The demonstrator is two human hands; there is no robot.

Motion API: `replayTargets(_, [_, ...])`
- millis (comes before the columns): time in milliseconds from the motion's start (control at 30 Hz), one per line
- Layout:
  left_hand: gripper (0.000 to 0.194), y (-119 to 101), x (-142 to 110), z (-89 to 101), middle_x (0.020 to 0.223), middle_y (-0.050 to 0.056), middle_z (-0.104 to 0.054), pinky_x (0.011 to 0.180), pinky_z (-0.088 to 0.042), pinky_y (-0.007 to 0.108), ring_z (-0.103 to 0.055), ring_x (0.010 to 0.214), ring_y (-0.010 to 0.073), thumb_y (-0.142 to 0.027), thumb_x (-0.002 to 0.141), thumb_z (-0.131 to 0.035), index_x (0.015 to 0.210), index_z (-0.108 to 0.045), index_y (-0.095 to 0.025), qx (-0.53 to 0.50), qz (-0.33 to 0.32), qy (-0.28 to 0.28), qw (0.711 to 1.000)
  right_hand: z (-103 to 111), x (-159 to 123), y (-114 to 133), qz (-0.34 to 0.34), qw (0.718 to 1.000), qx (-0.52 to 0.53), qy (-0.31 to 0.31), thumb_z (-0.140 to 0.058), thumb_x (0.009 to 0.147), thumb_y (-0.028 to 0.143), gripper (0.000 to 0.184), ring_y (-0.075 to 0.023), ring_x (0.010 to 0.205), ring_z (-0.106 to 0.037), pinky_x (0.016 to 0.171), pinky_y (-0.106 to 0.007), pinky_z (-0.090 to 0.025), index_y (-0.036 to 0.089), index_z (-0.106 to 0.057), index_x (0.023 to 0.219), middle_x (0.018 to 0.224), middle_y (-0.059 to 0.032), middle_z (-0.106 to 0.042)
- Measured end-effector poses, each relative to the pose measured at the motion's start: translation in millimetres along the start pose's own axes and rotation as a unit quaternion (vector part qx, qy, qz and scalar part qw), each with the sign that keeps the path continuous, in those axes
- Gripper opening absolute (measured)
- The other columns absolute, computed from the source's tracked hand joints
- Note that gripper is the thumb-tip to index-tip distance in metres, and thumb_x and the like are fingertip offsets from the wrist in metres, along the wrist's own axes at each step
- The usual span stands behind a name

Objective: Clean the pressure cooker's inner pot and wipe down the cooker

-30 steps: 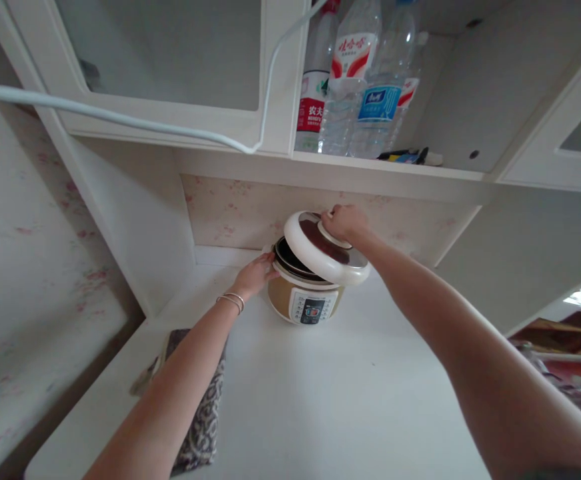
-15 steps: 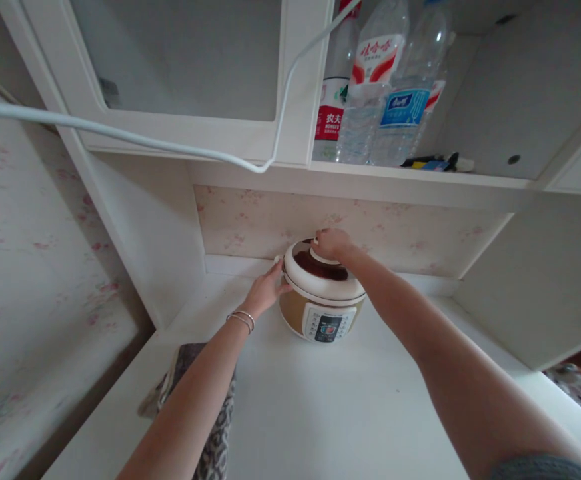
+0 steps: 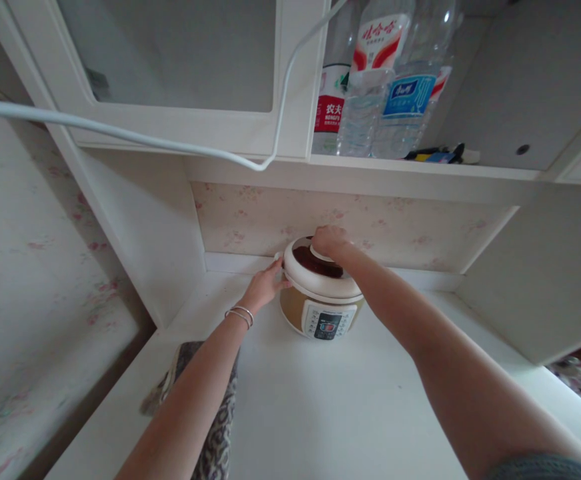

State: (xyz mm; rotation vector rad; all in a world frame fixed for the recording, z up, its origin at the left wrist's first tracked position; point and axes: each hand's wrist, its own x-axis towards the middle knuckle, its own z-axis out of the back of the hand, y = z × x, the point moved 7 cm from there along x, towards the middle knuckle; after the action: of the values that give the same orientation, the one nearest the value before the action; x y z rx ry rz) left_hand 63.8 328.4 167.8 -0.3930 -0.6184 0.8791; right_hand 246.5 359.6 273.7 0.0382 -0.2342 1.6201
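Note:
A small gold and white electric cooker [image 3: 320,317] stands at the back of a white counter [image 3: 340,413], against the flowered wall. Its white lid [image 3: 320,275] with a dark brown centre sits flat on the pot. My right hand [image 3: 329,241] is closed round the knob on top of the lid. My left hand [image 3: 265,285], with thin bangles at the wrist, rests against the cooker's left side, fingers laid along the rim. The control panel [image 3: 326,324] faces me.
A shelf above holds several plastic water bottles [image 3: 370,80] and small dark items [image 3: 440,155]. A white cable [image 3: 180,145] hangs across a glass-doored cabinet [image 3: 170,60]. A patterned cloth [image 3: 215,427] lies under my left forearm. A cabinet side panel [image 3: 535,267] stands at the right.
The lid was tilted up off the pot a second ago. My right hand has lowered it flat onto the cooker. My left hand has stayed at the cooker's left side.

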Motion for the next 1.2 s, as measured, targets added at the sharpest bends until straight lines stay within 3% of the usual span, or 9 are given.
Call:
replayTargets(200, [0.083,3,1,-1.6,0.154,0.006,-0.032,0.116,-0.030,0.034,-0.037,0.138,0.0245,-0.048,0.083,-0.063,0.153,-0.026,-0.023,-0.015,0.006,0.006,1.000,4,-5,-7,0.038,0.999,-0.032,-0.002,-0.041,0.093,0.041,0.046,-0.0334,0.106,-0.062,0.089,-0.042,-0.046,0.010,-0.064,0.117,0.116,-0.0228,-0.065])
replayTargets(433, [0.081,7,2,-5.5,0.154,0.007,-0.032,0.116,-0.030,0.038,-0.036,0.139,0.0249,-0.049,0.084,-0.062,0.152,-0.027,-0.024,-0.017,0.011,0.009,1.000,6,-14,-1,0.174,0.981,-0.085,-0.016,-0.032,0.098,0.046,0.048,-0.0301,0.107,-0.061,0.088,-0.039,-0.044,0.012,-0.059,0.118,0.119,-0.0186,-0.063])
replayTargets(700, [0.082,5,0,-7.1,0.155,0.010,-0.029,0.116,-0.027,0.035,-0.033,0.141,0.0233,-0.051,0.084,-0.060,0.152,-0.026,-0.020,-0.017,0.010,0.012,1.000,11,-27,-1,0.117,0.991,-0.035,-0.045,-0.025,0.098,0.056,0.057,-0.0285,0.115,-0.056,0.092,-0.039,-0.042,0.017,-0.052,0.130,0.128,-0.0151,-0.058])
replayTargets(833, [0.081,5,0,-7.5,0.155,0.011,-0.030,0.116,-0.026,0.034,-0.031,0.142,0.0232,-0.051,0.085,-0.059,0.152,-0.027,-0.019,-0.009,0.004,0.006,1.000,30,-54,-9,0.098,0.987,0.009,-0.128,-0.019,0.101,0.049,0.054,-0.0254,0.117,-0.053,0.095,-0.036,-0.039,0.019,-0.043,0.139,0.139,-0.0118,-0.050])
replayTargets(1000, [0.080,3,1,-8.2,0.156,0.012,-0.027,0.116,-0.026,0.036,-0.030,0.142,0.0243,-0.049,0.086,-0.057,0.152,-0.025,-0.017,0.004,0.008,0.021,1.000,40,-101,-27,0.086,0.981,0.014,-0.173,-0.020,0.102,0.040,0.047,-0.0234,0.108,-0.055,0.094,-0.034,-0.037,0.019,-0.056,0.123,0.123,-0.0103,-0.061])
replayTargets(1100, [0.078,-6,-2,-9.6,0.158,0.014,-0.021,0.118,-0.022,0.037,-0.024,0.145,0.0241,-0.046,0.089,-0.053,0.152,-0.021,-0.014,0.020,0.003,0.037,0.999,35,-137,-31,0.085,0.975,0.034,-0.204,-0.022,0.102,0.037,0.045,-0.0232,0.102,-0.056,0.092,-0.034,-0.037,0.017,-0.061,0.113,0.110,-0.0110,-0.066])
replayTargets(1200, [0.084,-14,-19,-9.7,0.158,0.020,-0.018,0.117,-0.024,0.039,-0.024,0.144,0.0275,-0.042,0.088,-0.055,0.152,-0.015,-0.008,0.043,0.011,0.057,0.997,15,-180,-20,0.116,0.968,0.077,-0.207,-0.026,0.101,0.037,0.043,-0.0220,0.094,-0.058,0.087,-0.033,-0.039,0.018,-0.064,0.106,0.099,-0.0102,-0.068])
